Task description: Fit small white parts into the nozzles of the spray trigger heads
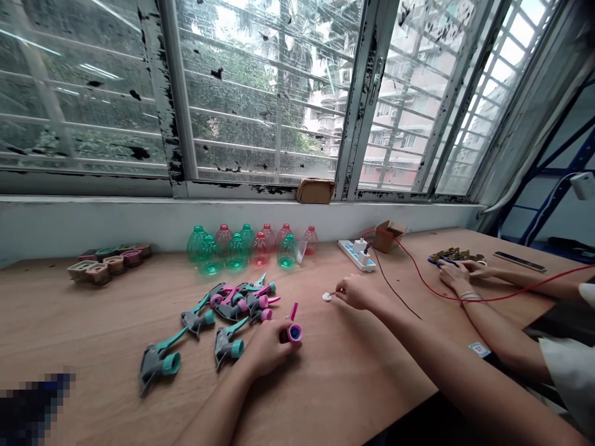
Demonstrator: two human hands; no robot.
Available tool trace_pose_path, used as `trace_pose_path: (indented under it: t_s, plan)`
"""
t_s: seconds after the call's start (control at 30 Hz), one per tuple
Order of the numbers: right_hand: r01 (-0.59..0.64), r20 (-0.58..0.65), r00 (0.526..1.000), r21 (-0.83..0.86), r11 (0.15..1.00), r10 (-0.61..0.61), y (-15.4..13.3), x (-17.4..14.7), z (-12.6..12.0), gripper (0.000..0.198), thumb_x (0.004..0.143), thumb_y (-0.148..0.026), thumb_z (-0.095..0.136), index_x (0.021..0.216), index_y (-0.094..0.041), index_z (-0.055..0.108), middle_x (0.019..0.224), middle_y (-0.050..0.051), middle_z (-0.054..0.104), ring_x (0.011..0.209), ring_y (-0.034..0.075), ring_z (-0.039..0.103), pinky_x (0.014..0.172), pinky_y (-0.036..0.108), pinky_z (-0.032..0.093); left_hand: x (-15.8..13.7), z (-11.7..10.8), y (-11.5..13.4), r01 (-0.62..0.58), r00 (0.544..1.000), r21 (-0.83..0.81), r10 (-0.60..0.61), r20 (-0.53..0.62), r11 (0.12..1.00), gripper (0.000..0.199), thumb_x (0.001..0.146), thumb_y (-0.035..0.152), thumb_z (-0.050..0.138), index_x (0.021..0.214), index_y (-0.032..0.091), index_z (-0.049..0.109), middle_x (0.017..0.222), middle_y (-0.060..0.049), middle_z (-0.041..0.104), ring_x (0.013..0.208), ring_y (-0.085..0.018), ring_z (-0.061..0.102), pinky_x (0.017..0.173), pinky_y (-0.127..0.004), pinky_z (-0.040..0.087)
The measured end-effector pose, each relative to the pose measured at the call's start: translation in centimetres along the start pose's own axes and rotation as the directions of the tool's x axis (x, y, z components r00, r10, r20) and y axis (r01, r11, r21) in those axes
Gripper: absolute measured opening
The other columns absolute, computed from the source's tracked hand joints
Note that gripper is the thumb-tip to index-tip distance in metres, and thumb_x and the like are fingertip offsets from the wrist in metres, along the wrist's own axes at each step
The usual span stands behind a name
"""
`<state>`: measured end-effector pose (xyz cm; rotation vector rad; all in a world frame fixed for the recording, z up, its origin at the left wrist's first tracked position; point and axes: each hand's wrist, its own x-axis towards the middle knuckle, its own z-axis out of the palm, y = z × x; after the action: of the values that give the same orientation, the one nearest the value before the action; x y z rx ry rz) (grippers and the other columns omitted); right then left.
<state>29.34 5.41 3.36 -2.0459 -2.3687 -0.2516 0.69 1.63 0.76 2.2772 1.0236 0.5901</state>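
My left hand (267, 348) is closed around a spray trigger head (294, 332) with a pink collar, its open end facing me. My right hand (356, 292) pinches a thin stick-like piece (333, 293). The far end of that piece meets a small round white disc (326, 297) on the table; whether they are joined I cannot tell. Left of my left hand lie several grey spray trigger heads with teal or pink parts, one teal-collared head (227, 347) nearest to it. Behind them stand several clear spray bottles, among them a green bottle (287, 253) and a red bottle (260, 251).
A white power strip (356, 255) with plugs and cables sits by the wall, beside a small cardboard box (387, 236). Stacked pieces (110, 263) lie at the left. At the right, another person's hands (458, 275) work at a pile of small brownish parts (450, 256); a red cable (421, 272) crosses there.
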Motion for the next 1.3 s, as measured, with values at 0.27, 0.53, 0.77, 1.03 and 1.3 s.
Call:
trace_pose_path:
  t_s: [0.27, 0.53, 0.77, 1.03, 1.3]
  plan:
    - [-0.029, -0.023, 0.999, 0.083, 0.996, 0.031, -0.3, -0.4, 0.4, 0.029, 0.087, -0.037, 0.048, 0.09, -0.026, 0.075, 0.09, 0.007, 0.073, 0.08, 0.019, 0.064, 0.062, 0.023, 0.036, 0.1, 0.0, 0.1, 0.021, 1.0, 0.012, -0.021, 0.0, 1.0, 0.014, 0.073, 0.029, 0.056, 0.071, 0.016, 0.058, 0.066, 0.004, 0.055, 0.062, -0.011, 0.045, 0.055, -0.022, 0.026]
    - [-0.04, -0.029, 0.999, 0.068, 0.997, 0.042, -0.5, 0.0, 0.3, 0.027, 0.084, -0.033, 0.05, 0.087, -0.026, 0.075, 0.089, 0.007, 0.073, 0.081, 0.02, 0.064, 0.062, 0.024, 0.036, 0.1, 0.0, 0.3, 0.03, 1.0, 0.017, -0.03, 0.001, 0.999, 0.015, 0.073, 0.03, 0.054, 0.073, 0.016, 0.059, 0.066, 0.003, 0.054, 0.061, -0.012, 0.044, 0.055, -0.022, 0.027]
    - [-0.062, -0.054, 0.996, 0.085, 0.994, 0.067, -0.5, -0.1, 0.6, 0.028, 0.083, -0.033, 0.05, 0.085, -0.025, 0.076, 0.086, 0.009, 0.073, 0.077, 0.02, 0.064, 0.058, 0.024, 0.035, 0.3, 0.1, 0.0, 0.026, 1.0, 0.027, -0.026, -0.001, 0.999, 0.017, 0.074, 0.033, 0.055, 0.07, 0.016, 0.057, 0.064, 0.003, 0.053, 0.06, -0.012, 0.043, 0.054, -0.023, 0.026]
    - [0.023, -0.209, 0.973, 0.499, 0.867, 0.095, -2.7, -0.1, 0.8, 0.034, 0.084, -0.037, 0.05, 0.077, -0.018, 0.076, 0.068, 0.005, 0.072, 0.058, 0.014, 0.059, 0.051, 0.022, 0.033, -0.6, 0.1, 1.6, -0.025, 0.999, 0.13, 0.031, -0.042, 0.991, 0.012, 0.076, 0.024, 0.052, 0.076, 0.017, 0.062, 0.066, 0.001, 0.059, 0.059, -0.012, 0.047, 0.055, -0.024, 0.028]
    - [0.26, -0.416, 0.904, 0.721, 0.642, 0.1, -10.2, -1.1, 3.5, 0.027, 0.085, -0.035, 0.053, 0.092, -0.02, 0.074, 0.08, 0.003, 0.074, 0.064, 0.014, 0.064, 0.058, 0.021, 0.042, -4.1, -7.2, 4.0, 0.048, 0.996, 0.514, -0.003, -0.089, 0.857, 0.016, 0.076, 0.027, 0.051, 0.084, 0.025, 0.065, 0.093, -0.003, 0.061, 0.081, -0.019, 0.055, 0.063, -0.027, 0.034]
